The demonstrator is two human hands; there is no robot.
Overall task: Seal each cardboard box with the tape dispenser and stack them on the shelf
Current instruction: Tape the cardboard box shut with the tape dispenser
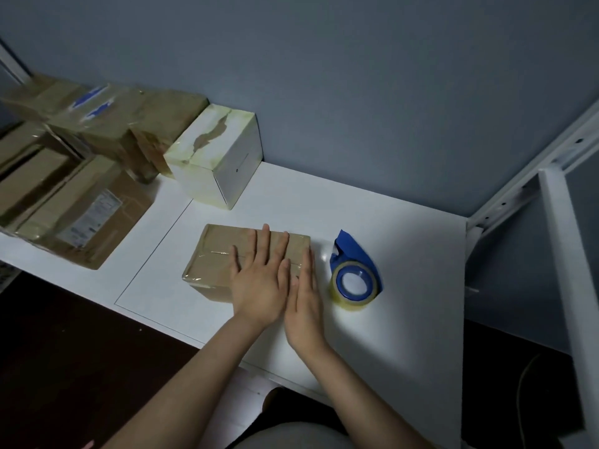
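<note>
Cardboard box [220, 254] sits mid-bench under our hands. Our left hand [259, 280] lies flat on its top, fingers straight and a little spread, and our right hand [306, 306] lies open along its right end, fingers straight and together. Tape glistens over the seam, so we judge this the smoothing step: press from the centre outward, then down over the ends so no corner lifts. The blue tape dispenser [355, 273] stands just right of the box, apart from it. A white box [217, 157] stands behind, and taped brown boxes [97, 131] crowd the left. The bench [405, 303] has open room to the right, up to the white metal upright [564, 286]; its front edge runs near the box.
</note>
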